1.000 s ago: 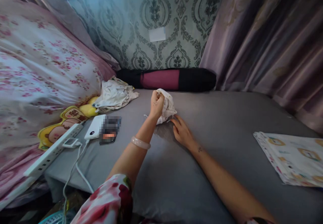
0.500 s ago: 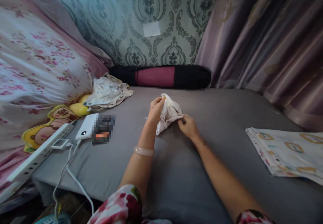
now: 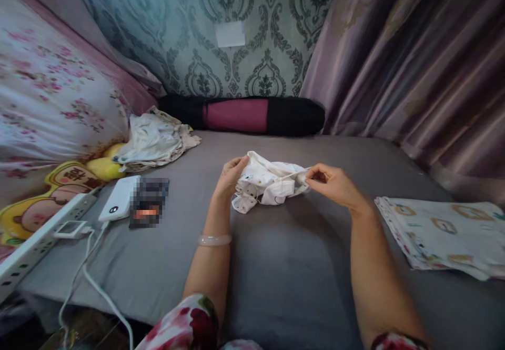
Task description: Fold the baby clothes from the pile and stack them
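Observation:
Between my two hands a small white printed garment (image 3: 268,179) is stretched sideways just over the grey bed sheet (image 3: 284,271). It has small dark and yellowish marks and thin ties; its exact cut is hard to make out among the folds. My left hand (image 3: 232,173) pinches its left upper edge, with a pale bangle (image 3: 215,240) on that wrist. At the opposite end, the fingertips of my right hand (image 3: 329,181) are closed on its edge. The lower part of the cloth hangs loosely bunched.
A crumpled pile of white clothes (image 3: 155,139) lies back left, by a yellow plush toy (image 3: 104,168). Nearer are a white power bank (image 3: 120,200), a blurred-out dark object (image 3: 150,202) and a power strip (image 3: 43,242). Folded printed cloth (image 3: 442,234) lies right; a bolster (image 3: 236,115) lines the wall.
My right hand has taken hold of the garment's edge and moved right, spreading the bunched cloth wide. My left hand keeps its grip. The camera view has shifted slightly.

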Tool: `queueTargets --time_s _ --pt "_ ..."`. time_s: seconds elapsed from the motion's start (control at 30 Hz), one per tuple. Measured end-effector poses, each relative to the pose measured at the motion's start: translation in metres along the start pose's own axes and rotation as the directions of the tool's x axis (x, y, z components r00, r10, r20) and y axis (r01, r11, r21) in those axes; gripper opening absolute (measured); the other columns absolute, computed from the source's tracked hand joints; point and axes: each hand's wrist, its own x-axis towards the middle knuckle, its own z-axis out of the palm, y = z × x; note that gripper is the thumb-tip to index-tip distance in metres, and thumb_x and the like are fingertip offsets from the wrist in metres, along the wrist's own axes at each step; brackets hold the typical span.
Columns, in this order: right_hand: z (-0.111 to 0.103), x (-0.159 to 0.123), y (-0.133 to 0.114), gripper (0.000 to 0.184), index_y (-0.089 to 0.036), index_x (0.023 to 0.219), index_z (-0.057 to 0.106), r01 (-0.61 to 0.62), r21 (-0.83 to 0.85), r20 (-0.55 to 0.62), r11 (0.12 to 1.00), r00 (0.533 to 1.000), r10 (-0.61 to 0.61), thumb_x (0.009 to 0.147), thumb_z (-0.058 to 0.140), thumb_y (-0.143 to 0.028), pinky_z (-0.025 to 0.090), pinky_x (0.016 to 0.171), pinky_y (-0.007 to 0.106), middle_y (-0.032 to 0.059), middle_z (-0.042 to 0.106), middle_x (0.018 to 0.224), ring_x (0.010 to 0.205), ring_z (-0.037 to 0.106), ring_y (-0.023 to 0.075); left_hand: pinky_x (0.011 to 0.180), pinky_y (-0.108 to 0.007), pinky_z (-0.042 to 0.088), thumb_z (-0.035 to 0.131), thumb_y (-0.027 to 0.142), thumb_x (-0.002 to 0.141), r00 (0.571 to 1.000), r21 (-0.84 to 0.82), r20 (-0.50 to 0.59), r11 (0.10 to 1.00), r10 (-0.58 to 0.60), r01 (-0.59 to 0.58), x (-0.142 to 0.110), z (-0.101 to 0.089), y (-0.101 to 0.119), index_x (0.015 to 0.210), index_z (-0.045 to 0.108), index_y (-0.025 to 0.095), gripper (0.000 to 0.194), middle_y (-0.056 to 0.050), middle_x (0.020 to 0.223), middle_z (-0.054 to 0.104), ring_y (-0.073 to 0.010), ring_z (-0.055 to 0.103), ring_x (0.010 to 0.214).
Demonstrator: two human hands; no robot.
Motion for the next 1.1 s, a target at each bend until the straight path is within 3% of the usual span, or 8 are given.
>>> queueTargets --time_s 0.2,0.3,0.43,0.53,0.63,0.8,0.93,1.1 --pt "-0.044 -0.02 -0.01 0.021 -0.026 0.086 0.062 -0.121 0.328 -0.085 0.937 0.984 0.157 0.069 0.071 -0.033 0.045 0.058 0.026 -0.0005 0.062 0.079 0.065 0.056 0.0136 0.048 -0.019 0.038 0.081 0.056 0.058 0.994 0.099 0.107 0.995 -0.01 -0.001 -0.011 -0.011 0.014 0.091 0.067 0.013 0.055 0.002 0.066 0.06 -0.007 0.05 0.052" --pt "-0.061 -0.029 0.002 0.025 -0.027 0.092 0.062 -0.273 0.374 -0.013 0.886 0.954 0.299 0.069 0.07 -0.033 0.046 0.056 0.026 0.0009 0.064 0.087 0.065 0.058 0.0144 0.046 -0.019 0.034 0.079 0.055 0.062 0.988 0.205 0.149 0.979 -0.044 0.012 -0.013 -0.014 0.015 0.099 0.067 0.014 0.057 0.003 0.066 0.057 -0.0059 0.047 0.049" --pt "-0.065 -0.03 0.043 0.023 -0.021 0.091 0.065 -0.467 0.029 0.129 0.884 0.878 0.46 0.069 0.07 -0.027 0.05 0.064 0.029 0.003 0.066 0.078 0.071 0.062 0.0176 0.047 -0.019 0.034 0.076 0.055 0.064 0.981 0.373 0.175 0.928 -0.086 0.015 -0.014 -0.015 0.007 0.093 0.066 0.013 0.052 0.003 0.065 0.055 -0.0063 0.045 0.051" --pt "-0.056 -0.023 0.073 0.014 -0.018 0.083 0.066 -0.545 -0.26 0.133 0.797 0.798 0.588 0.069 0.067 -0.019 0.052 0.068 0.033 0.0052 0.067 0.072 0.069 0.063 0.0204 0.049 -0.02 0.034 0.074 0.056 0.066 0.968 0.459 0.233 0.888 -0.097 -0.022 -0.013 -0.015 0.0 0.085 0.065 0.014 0.047 0.003 0.066 0.055 -0.0072 0.046 0.054" --pt "-0.042 -0.013 0.079 0.016 -0.019 0.087 0.068 -0.483 -0.382 0.075 0.788 0.834 0.547 0.072 0.064 -0.016 0.053 0.079 0.037 0.0081 0.071 0.085 0.081 0.067 0.0233 0.05 -0.02 0.033 0.071 0.056 0.069 0.958 0.513 0.269 0.857 -0.1 -0.054 -0.011 -0.016 -0.003 0.083 0.065 0.015 0.044 0.003 0.066 0.055 -0.0073 0.046 0.055" --pt "-0.008 0.002 0.042 0.02 -0.022 0.099 0.07 -0.223 -0.347 0.108 0.911 0.955 0.275 0.084 0.056 -0.021 0.049 0.089 0.037 0.0074 0.071 0.105 0.096 0.065 0.0222 0.047 -0.02 0.03 0.064 0.056 0.076 0.961 0.569 0.253 0.82 -0.112 -0.055 -0.013 -0.021 0.005 0.076 0.061 0.015 0.041 0.004 0.059 0.051 -0.0068 0.042 0.05" --pt "0.018 0.007 0.024 0.02 -0.022 0.099 0.07 -0.086 -0.298 0.285 0.951 0.943 0.174 0.083 0.059 -0.021 0.048 0.088 0.031 0.0054 0.069 0.105 0.097 0.063 0.0203 0.053 -0.021 0.038 0.067 0.052 0.074 0.938 0.546 0.323 0.835 -0.129 -0.073 -0.017 -0.028 0.015 0.083 0.063 0.015 0.038 0.001 0.069 0.058 -0.0088 0.051 0.059" --pt "0.028 0.007 0.037 0.025 -0.024 0.104 0.071 -0.07 -0.408 0.354 0.91 0.907 0.228 0.079 0.065 -0.021 0.045 0.093 0.031 0.0071 0.064 0.109 0.102 0.061 0.0222 0.065 -0.024 0.044 0.077 0.041 0.067 0.898 0.523 0.398 0.851 -0.189 -0.053 -0.02 -0.039 0.022 0.097 0.064 0.016 0.041 -0.001 0.081 0.063 -0.0123 0.058 0.074"
